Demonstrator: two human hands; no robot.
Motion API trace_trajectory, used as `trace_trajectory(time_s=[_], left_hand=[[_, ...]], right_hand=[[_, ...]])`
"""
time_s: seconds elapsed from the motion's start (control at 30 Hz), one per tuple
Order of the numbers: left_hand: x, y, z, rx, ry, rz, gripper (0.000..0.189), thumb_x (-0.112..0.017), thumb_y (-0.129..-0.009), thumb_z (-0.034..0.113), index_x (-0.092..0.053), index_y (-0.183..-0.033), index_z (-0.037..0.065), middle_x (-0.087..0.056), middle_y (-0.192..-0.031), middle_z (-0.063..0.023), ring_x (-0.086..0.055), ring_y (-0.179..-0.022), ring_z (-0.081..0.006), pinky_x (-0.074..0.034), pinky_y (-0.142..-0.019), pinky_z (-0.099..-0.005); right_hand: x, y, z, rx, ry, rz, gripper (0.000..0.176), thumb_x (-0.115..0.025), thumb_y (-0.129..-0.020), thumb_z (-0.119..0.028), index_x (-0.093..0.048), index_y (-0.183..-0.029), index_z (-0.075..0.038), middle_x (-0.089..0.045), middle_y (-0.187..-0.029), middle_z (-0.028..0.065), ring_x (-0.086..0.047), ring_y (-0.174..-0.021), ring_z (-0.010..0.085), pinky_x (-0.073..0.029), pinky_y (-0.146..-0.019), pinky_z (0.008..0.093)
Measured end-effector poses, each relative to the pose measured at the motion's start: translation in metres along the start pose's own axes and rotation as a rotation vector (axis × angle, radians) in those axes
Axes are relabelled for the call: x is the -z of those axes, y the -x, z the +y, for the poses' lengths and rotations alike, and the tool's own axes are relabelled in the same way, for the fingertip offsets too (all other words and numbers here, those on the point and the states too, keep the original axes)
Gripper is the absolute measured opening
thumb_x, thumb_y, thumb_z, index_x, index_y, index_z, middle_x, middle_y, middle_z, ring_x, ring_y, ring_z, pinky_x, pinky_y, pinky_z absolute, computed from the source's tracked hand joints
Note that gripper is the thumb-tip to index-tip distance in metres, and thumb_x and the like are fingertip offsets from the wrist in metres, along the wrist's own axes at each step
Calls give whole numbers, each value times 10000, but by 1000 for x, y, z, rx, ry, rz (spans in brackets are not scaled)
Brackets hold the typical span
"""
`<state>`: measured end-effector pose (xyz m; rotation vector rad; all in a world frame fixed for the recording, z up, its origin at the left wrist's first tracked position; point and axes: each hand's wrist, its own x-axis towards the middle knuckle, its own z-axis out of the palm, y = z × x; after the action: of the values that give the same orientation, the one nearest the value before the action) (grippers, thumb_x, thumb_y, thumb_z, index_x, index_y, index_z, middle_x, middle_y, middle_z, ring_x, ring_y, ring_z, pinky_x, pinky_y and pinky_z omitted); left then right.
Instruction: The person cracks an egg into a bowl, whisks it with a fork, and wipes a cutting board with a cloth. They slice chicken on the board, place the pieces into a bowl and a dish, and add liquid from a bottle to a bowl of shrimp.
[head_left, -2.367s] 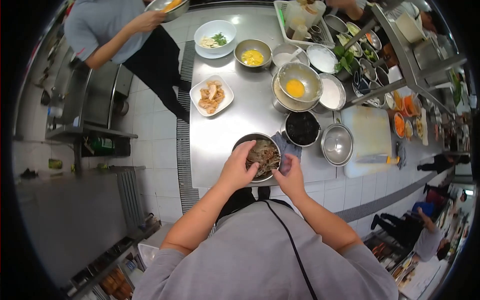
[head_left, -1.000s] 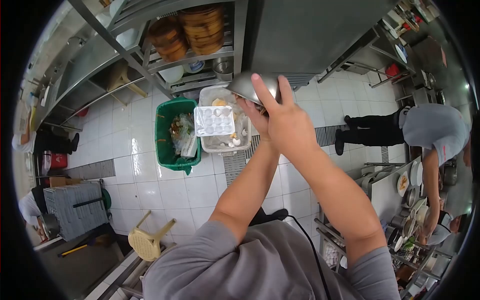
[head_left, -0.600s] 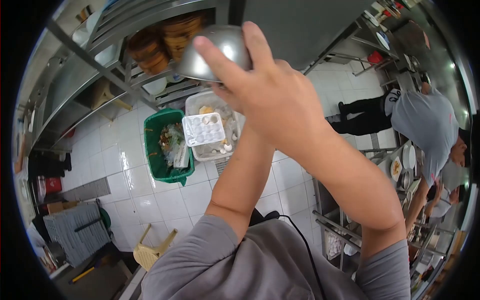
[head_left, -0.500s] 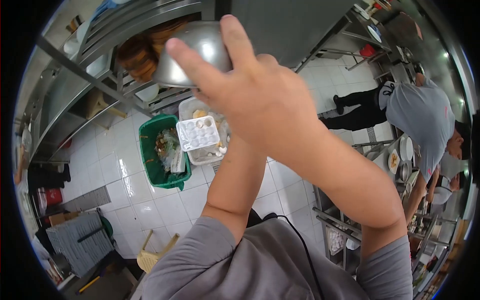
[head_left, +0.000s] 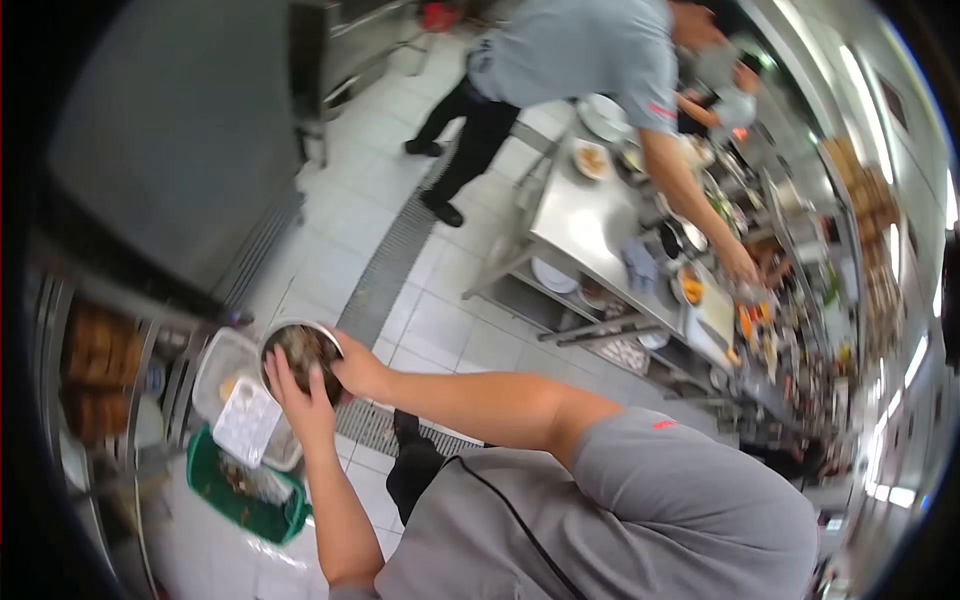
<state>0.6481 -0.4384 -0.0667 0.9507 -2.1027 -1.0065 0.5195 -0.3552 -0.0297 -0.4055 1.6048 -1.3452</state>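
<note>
One steel bowl (head_left: 300, 352), two hands (left hand (head_left: 300, 405), right hand (head_left: 360, 372)), one green bin (head_left: 250, 510), one egg tray (head_left: 245, 422), one clear tub (head_left: 215, 362).

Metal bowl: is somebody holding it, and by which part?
Yes. Both hands hold the metal bowl by its rim: left hand at the near edge, right hand at the side.

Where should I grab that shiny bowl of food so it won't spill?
By its outer wall, one hand on each side, cupping just under the rim. The metal bowl is round, has no handle, and its open top holds food, so come from the sides, as the left hand and right hand do.
</note>
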Motion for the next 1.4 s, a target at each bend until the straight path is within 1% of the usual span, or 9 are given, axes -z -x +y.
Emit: trace_trajectory(time_s=[0.13,0.23,0.33,0.53,0.83,1.1,1.23,1.37,1.4], left_hand=[[-41,43,45,-94,69,-145,661,-661,-982,237,-442,-1562,9,-372,-1626,-286,-292,-1542,-466,-237,-1257,-526],[-86,49,59,-97,18,-151,573,-683,-970,177,-503,-1489,15,-489,-1522,-249,-494,-1417,-392,-397,-1166,-488],[-146,40,61,155,271,-701,221,-688,-987,139,-605,-1163,37,-655,-976,-58,-661,-838,-124,-573,-775,-327],[-278,59,177,148,335,-1091,204,-699,-985,147,-555,-880,49,-585,-760,-22,-601,-644,-113,-538,-542,-313],[-445,92,312,220,399,-1018,234,-663,-992,126,-529,-814,55,-603,-696,-47,-625,-605,-131,-567,-509,-325],[-551,59,339,464,373,-840,256,-617,-1011,191,-648,-889,-32,-718,-838,-130,-753,-728,-239,-568,-536,-316],[-551,62,420,472,-107,-1449,423,-687,-1019,361,-730,-932,-51,-741,-753,-132,-731,-619,-226,-548,-536,-312],[-624,118,520,-763,99,-1322,350,-747,-955,310,-724,-1066,-22,-762,-926,-153,-745,-830,-329,-589,-749,-402],[-653,134,555,-846,102,-1314,369,-764,-913,253,-697,-1164,-10,-729,-1131,-182,-699,-1065,-368,-558,-917,-445]], right_hand=[[105,68,47,-153,-150,86,742,-453,-907,52,-365,-1612,-159,-678,-1249,184,-743,-723,265,-603,-478,346],[175,127,63,-144,-268,234,771,-468,-877,59,-353,-1608,-156,-667,-1272,176,-758,-771,263,-638,-515,350],[239,183,75,-162,-327,345,813,-488,-875,43,-303,-1637,-169,-659,-1274,177,-755,-862,244,-636,-542,335],[347,283,85,-13,-487,542,789,-505,-876,28,-316,-1622,-146,-666,-1270,165,-754,-807,226,-622,-514,323],[529,349,121,106,-546,700,784,-637,-974,-133,-254,-1658,-114,-635,-1304,188,-743,-824,239,-622,-626,333],[628,393,216,-76,-601,1058,514,-656,-1003,-215,-536,-1468,-33,-683,-1208,145,-733,-861,212,-605,-691,321],[677,400,229,-95,-499,1243,440,-668,-996,-209,-583,-1385,-23,-697,-1127,124,-726,-825,209,-603,-679,327],[737,384,176,-6,-735,1458,446,-683,-977,-156,-519,-1361,2,-695,-1028,146,-735,-758,240,-610,-593,354],[744,376,164,-16,-824,1525,460,-695,-977,-153,-496,-1360,6,-694,-1001,155,-741,-750,254,-617,-584,368]])
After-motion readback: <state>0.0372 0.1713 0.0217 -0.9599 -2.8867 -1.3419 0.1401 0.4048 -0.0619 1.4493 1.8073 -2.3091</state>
